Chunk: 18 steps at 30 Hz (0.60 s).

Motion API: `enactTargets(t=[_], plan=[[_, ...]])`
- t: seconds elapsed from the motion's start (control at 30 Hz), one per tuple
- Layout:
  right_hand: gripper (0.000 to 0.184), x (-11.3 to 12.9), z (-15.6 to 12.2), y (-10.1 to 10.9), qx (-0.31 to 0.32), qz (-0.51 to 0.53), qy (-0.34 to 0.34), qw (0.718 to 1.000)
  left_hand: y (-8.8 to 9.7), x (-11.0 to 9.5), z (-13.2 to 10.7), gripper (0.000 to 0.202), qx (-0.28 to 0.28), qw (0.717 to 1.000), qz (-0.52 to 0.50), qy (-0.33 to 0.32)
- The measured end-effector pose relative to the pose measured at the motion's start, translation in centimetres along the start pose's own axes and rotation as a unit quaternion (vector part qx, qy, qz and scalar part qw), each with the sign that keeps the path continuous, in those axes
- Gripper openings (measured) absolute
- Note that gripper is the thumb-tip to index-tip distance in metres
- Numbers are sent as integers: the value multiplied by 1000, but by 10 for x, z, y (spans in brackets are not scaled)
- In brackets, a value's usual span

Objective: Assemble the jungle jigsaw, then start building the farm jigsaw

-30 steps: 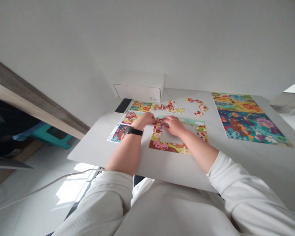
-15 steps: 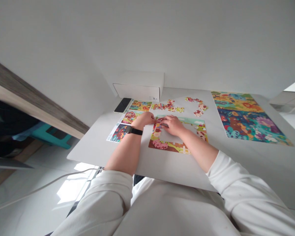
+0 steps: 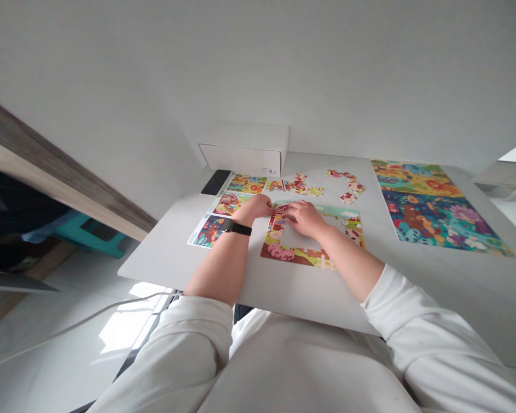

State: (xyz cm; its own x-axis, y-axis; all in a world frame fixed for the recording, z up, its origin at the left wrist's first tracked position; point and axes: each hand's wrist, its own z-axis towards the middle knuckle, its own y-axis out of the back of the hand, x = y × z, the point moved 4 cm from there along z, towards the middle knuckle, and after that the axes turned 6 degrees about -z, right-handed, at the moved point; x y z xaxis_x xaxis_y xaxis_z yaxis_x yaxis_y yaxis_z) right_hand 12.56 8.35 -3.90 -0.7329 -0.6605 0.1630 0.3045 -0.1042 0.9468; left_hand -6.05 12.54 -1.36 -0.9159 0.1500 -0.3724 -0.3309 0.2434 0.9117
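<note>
A part-built jigsaw puzzle (image 3: 301, 255) lies on the white table (image 3: 284, 287), its border done and its middle bare. My left hand (image 3: 254, 207), with a black watch on the wrist, rests at the puzzle's top left corner, fingers curled onto a red piece (image 3: 279, 210). My right hand (image 3: 303, 218) lies just right of it, fingers pressed down on the same spot. Loose pieces (image 3: 298, 185) lie in a cluster behind the hands, with a second group of loose pieces (image 3: 347, 184) further right.
A white box (image 3: 245, 150) stands against the wall at the back. A black phone (image 3: 216, 182) and a sheet of reference pictures (image 3: 223, 212) lie at the left. A large finished colourful puzzle (image 3: 430, 206) covers the right. A teal stool (image 3: 90, 238) stands on the floor left.
Both hands stay at the puzzle's top left corner; only small finger shifts. The camera has tilted slightly.
</note>
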Motion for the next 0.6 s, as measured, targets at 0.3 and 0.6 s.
enactTargets(t=[0.3,0.6], plan=[[32,2,0,1,7,0,-6,1000,2,1,-3,27,-1,1000,-9,18],[41,4,0,5,24,-6,3,1000,1,3,-3,25,8,1000,-24,-4]])
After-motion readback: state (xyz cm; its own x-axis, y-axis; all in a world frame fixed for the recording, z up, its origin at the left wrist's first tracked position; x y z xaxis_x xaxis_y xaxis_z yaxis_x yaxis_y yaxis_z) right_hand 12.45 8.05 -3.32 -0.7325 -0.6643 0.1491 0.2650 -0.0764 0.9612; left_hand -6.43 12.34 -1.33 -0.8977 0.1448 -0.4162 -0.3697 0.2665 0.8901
